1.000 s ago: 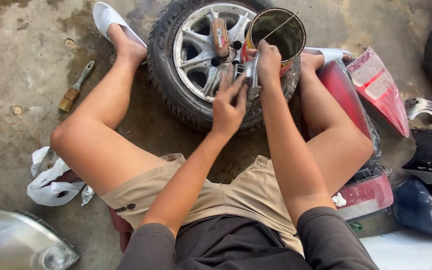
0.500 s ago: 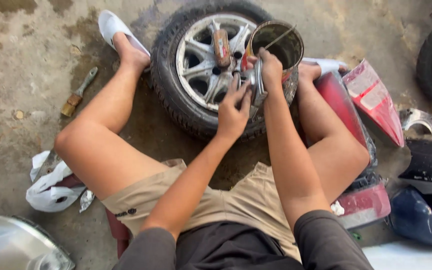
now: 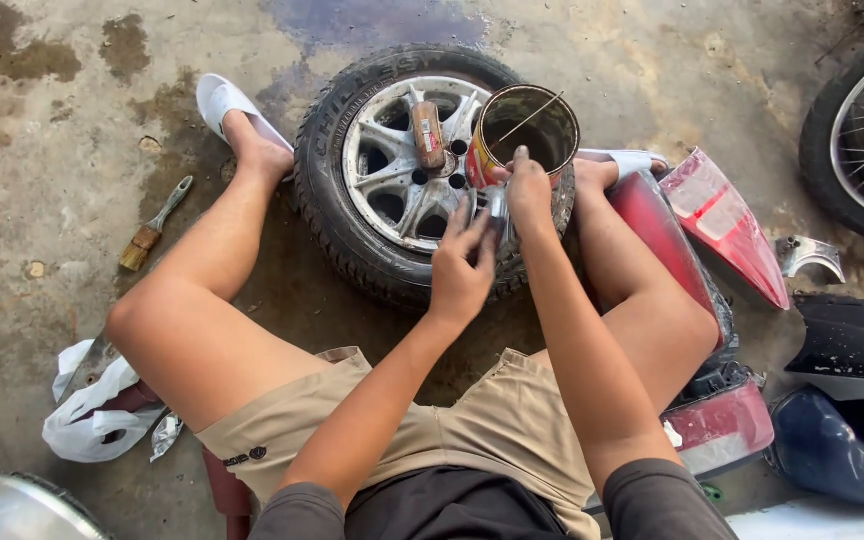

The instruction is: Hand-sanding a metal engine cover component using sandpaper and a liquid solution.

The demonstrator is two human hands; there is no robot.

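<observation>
1. The left hand [image 3: 460,280] and the right hand [image 3: 530,190] meet over the lower right part of a car wheel [image 3: 407,170] that lies flat on the concrete floor [image 3: 72,150]. Between their fingertips sits a small grey metal part [image 3: 495,205]; both grips close on it, pinching it from either side.
2. The part's long axis runs roughly from 12 to 6 o'clock. The right hand comes at it from 1 o'clock, the left from 7 o'clock.
3. Just beyond the right hand, at 12 o'clock and nearly touching, stands an open tin can [image 3: 527,130] on the rim of the wheel, with a thin stick [image 3: 532,117] leaning across its mouth. The right hand is the nearer one to it.
4. At 10 o'clock from the grips, a rusty brown cylinder [image 3: 426,134] lies on the wheel's spokes, well apart from both hands.
5. Far out at 9 o'clock, a paintbrush [image 3: 155,224] lies on the floor beyond the left leg.
</observation>
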